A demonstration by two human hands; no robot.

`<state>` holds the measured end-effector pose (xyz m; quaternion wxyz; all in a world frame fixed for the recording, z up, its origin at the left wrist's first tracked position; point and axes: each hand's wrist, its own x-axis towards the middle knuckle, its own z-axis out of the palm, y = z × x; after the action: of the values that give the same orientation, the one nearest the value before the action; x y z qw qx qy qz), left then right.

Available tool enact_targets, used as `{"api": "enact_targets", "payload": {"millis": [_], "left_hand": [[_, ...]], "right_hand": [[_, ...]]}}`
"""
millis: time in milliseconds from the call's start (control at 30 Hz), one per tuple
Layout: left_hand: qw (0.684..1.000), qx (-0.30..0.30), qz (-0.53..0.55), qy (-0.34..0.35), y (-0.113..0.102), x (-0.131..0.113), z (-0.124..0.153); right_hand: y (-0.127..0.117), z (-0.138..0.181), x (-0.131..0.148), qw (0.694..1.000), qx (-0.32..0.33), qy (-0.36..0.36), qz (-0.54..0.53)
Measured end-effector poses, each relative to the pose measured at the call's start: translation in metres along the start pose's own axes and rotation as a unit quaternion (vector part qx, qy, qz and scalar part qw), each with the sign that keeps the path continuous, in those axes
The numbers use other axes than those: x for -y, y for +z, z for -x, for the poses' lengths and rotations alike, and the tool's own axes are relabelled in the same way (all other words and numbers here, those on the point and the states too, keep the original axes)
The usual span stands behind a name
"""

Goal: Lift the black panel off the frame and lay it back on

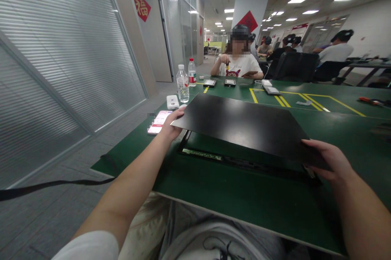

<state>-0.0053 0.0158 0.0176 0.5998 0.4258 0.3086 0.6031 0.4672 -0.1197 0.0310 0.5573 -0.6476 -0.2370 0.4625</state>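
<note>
Between both hands I hold a thin, dark, glossy rectangular panel (244,123), which looks like a sheet from a display screen. My left hand (174,125) pinches its left edge, and my right hand (332,158) grips the right corner with the thumb on top. The panel is raised above a black frame (244,163) that lies on the green table. A narrow green circuit board (202,154) runs along the frame's near side. The panel covers most of the frame's far part.
A lit phone (160,121), a white device (172,102) and two water bottles, one clear (183,84) and one red-labelled (192,73), stand left on the green table (122,154). Across it sits a person (240,62) behind several hard drives (229,83). A red-handled tool (366,99) lies far right.
</note>
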Motion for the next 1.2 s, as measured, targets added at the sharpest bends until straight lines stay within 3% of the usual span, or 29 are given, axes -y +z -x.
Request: {"api": "enact_targets", "payload": {"millis": [133,367,733,1200], "left_hand": [[0.999,-0.033,0.003,0.01,-0.002,-0.002,-0.001],[0.998,-0.049,0.005,0.024,0.004,-0.005,0.003],[0.998,-0.05,-0.006,0.026,0.001,0.002,0.001],[0.996,-0.084,-0.035,0.016,0.005,0.006,0.006]], "right_hand": [[0.004,0.004,0.0,0.997,0.058,0.052,0.001],[-0.001,-0.012,-0.006,0.997,0.078,0.024,0.002],[-0.003,-0.016,-0.007,0.998,-0.026,-0.048,0.039],[0.0,-0.016,-0.005,0.988,-0.088,-0.069,0.103]]}}
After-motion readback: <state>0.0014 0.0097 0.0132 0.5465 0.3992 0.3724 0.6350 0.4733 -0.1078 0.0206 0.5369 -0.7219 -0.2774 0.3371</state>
